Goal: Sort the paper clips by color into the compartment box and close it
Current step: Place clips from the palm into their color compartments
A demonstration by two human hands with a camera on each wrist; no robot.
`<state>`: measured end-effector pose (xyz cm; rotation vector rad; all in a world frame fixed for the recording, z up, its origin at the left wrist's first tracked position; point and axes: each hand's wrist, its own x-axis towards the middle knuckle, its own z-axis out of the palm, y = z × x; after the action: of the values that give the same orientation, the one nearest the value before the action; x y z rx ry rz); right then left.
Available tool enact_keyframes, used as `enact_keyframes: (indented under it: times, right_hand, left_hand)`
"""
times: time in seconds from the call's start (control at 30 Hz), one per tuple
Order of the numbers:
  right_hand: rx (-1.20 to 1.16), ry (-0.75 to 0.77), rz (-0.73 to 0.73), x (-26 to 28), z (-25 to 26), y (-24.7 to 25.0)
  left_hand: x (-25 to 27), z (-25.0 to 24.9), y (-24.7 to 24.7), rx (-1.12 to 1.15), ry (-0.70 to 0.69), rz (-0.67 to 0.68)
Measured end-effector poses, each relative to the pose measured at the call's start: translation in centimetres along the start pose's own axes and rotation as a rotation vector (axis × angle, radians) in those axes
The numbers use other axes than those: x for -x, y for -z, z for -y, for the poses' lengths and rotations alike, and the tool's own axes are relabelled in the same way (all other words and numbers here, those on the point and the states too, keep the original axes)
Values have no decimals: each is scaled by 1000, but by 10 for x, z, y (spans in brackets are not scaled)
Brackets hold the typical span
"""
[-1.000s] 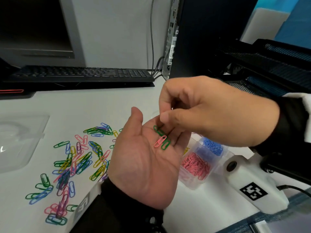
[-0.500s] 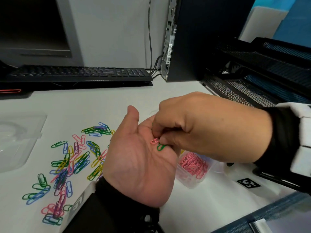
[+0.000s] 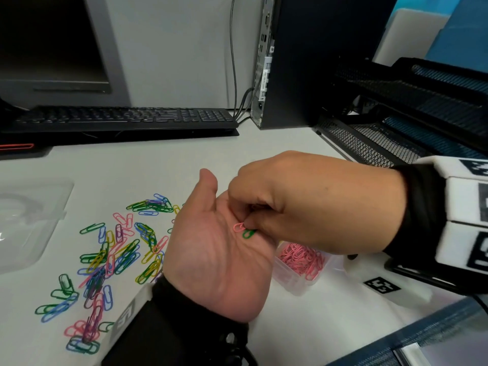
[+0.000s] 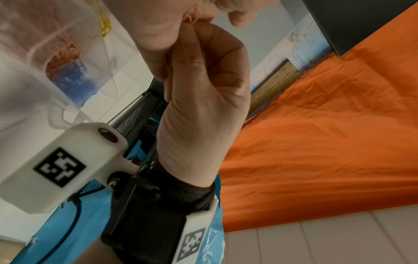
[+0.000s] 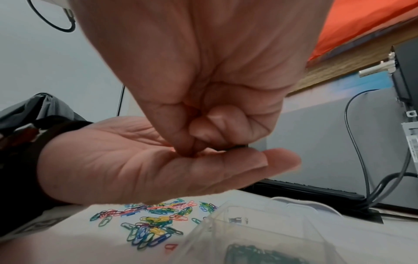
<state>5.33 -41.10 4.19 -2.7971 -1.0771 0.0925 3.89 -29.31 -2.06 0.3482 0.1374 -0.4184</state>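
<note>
My left hand (image 3: 211, 249) lies palm up and open over the desk, with a pink paper clip (image 3: 239, 227) and a green paper clip (image 3: 248, 234) on it. My right hand (image 3: 247, 222) reaches in from the right, and its curled fingertips pinch at these two clips; I cannot tell which one it grips. The right wrist view shows thumb and forefinger (image 5: 189, 151) pressed onto the left palm (image 5: 113, 160). The clear compartment box (image 3: 295, 283) sits under my hands, pink clips (image 3: 301, 258) in one cell. A loose pile of mixed clips (image 3: 113, 257) lies to the left.
A clear plastic tray or lid (image 3: 29, 223) lies at the left edge. Behind stand a black keyboard (image 3: 124, 118), a computer case (image 3: 303, 62) and a black mesh tray (image 3: 396, 128). Blue clips (image 4: 74, 80) and green clips (image 5: 253, 253) show in other cells.
My right hand has come down from above the palm onto the clips and now pinches at them. The second green clip is out of sight. The left hand has stayed open.
</note>
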Motion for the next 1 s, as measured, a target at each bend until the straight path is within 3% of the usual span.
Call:
enact_keyframes:
  times: [0.13,0.23,0.4,0.63,0.87,1.0]
  right_hand:
    - [-89,-37,-109,-3,-4,8]
    - [-153,-81,-200,-4,-17,24]
    - [-167,-171,-235,4,-47,33]
    - [-176,-270,-149,19,-73,15]
    - [-195,-321,-105,34,-81,4]
    - [-215,-349,-104,45,-82,2]
  left_hand:
    - [-4,-1,-2,20,-47,-12]
    - [-8,-3,-3,-3,-80,-99]
    - [-13,-27,-11,-131,-196,-183]
    - [-24,-53,-26,-586,-118,-136]
    - [-53,-52,-28,-1190,-71,-158]
    - [-62,-51,-35,-1380,-39,-130]
